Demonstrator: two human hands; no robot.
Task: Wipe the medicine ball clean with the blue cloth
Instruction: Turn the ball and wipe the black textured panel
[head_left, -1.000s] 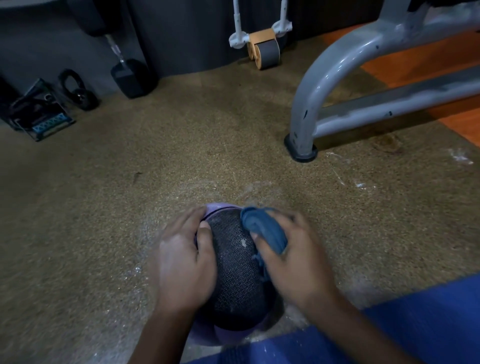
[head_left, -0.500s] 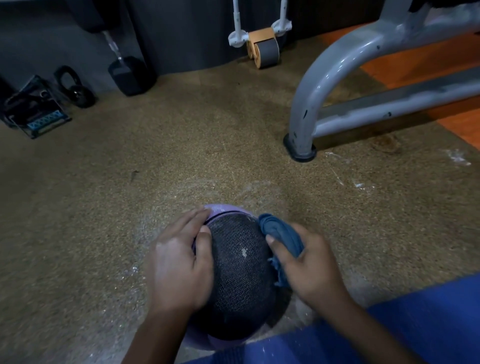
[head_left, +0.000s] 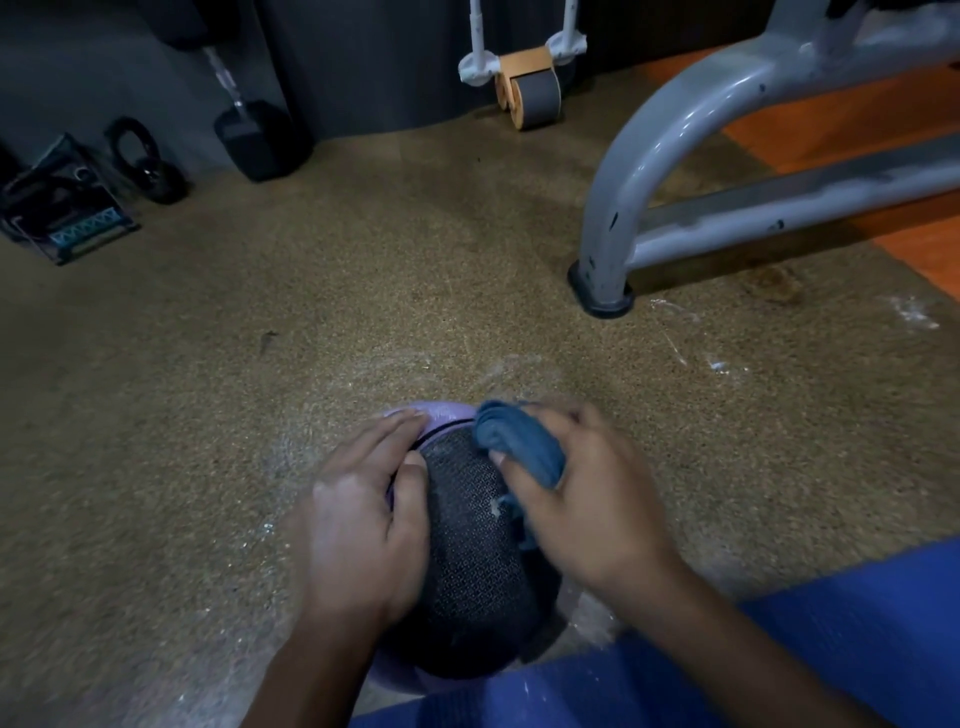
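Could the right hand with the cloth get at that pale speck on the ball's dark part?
Probably yes. The pale speck lies bare on the medicine ball, right beside the right hand gripping the blue cloth. The left hand rests on the opposite side, out of the way.

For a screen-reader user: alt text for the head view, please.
A right hand presses a blue cloth onto a dark, purple-trimmed medicine ball on speckled floor, while the left hand steadies it.
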